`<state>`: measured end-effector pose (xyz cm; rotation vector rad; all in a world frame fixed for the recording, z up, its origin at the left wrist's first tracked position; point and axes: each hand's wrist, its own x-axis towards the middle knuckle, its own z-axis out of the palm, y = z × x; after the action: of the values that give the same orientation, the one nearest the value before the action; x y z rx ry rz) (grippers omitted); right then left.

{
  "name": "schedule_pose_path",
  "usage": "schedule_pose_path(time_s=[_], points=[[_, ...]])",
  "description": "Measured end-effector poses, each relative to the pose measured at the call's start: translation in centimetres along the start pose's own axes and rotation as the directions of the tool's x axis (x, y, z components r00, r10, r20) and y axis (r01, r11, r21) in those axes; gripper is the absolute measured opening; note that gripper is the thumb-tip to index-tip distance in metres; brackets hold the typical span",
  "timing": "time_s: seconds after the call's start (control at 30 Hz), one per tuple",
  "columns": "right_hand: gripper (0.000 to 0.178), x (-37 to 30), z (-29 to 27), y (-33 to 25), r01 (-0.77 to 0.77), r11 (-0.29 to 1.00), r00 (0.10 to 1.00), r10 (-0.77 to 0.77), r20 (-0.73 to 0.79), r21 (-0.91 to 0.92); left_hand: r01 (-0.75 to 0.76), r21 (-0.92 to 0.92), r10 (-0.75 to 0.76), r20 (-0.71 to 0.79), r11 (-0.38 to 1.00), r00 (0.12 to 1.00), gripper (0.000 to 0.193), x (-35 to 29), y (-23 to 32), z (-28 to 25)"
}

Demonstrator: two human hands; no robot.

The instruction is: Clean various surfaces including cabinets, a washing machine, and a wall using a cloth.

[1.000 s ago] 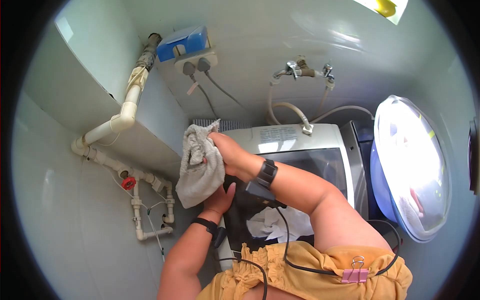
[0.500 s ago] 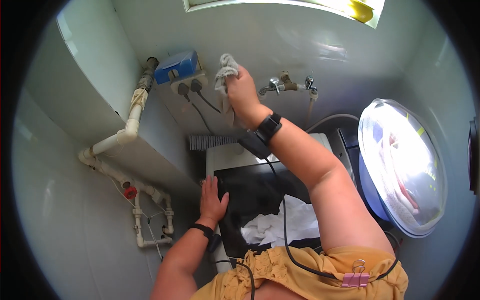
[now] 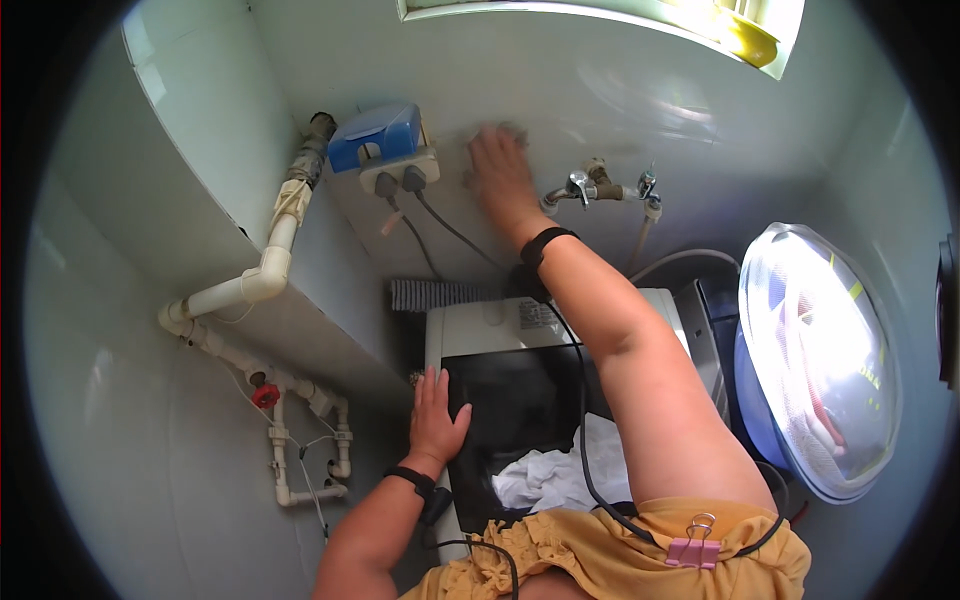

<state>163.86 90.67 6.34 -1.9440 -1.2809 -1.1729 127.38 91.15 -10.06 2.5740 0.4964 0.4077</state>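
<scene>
Your right hand is at upper centre of the frame, up against the pale wall, between the blue-lidded box and the tap. It is blurred: the fingers appear extended and near one another, but whether they grip cannot be told. The grey cloth is at that same spot, mostly hidden by the hand, with only smeared edges showing around the fingers.

Your left hand lies at lower centre-left, palm down on the left edge of the washing machine, fingers straight and close together, thumb held apart. It holds nothing visible.

White crumpled fabric rests on the machine's dark lid, at lower centre. Two grey plugs sit in the socket strip below the box. White pipes with a red valve handle run down the left side of the frame. A blue basin with a translucent cover stands tilted at right.
</scene>
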Motion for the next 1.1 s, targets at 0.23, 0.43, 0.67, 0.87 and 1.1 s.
schedule_pose_path(time_s=[0.23,0.43,0.67,0.87,1.1], points=[[0.053,4.3,-1.5,-0.2,-0.14,0.987,0.974,0.122,-0.192,-0.081,-0.029,0.016,0.03,-0.029,0.999,0.999,0.074,0.0,-0.4,0.6],[0.044,-4.7,-1.6,-1.8,0.07,0.983,0.995,-0.08,0.052,0.168,-0.029,0.018,0.029,-0.039,0.999,0.999,0.073,0.2,-0.1,0.8],[0.048,-4.3,-14.5,-7.1,-0.223,0.697,0.949,0.315,-0.012,0.681,-0.015,-0.006,0.015,-0.025,1.0,1.0,0.071,-0.3,-0.2,0.6],[0.041,-5.8,-25.9,-12.4,-0.352,-0.099,0.822,0.443,0.358,0.931,-0.034,0.166,0.033,0.005,0.986,0.999,0.07,-0.3,1.0,-0.6],[0.04,-10.2,-30.2,-14.3,-0.341,-0.565,0.621,0.465,0.631,0.752,0.21,-0.824,0.322,0.422,0.526,0.847,0.068,0.0,9.9,-1.6]])
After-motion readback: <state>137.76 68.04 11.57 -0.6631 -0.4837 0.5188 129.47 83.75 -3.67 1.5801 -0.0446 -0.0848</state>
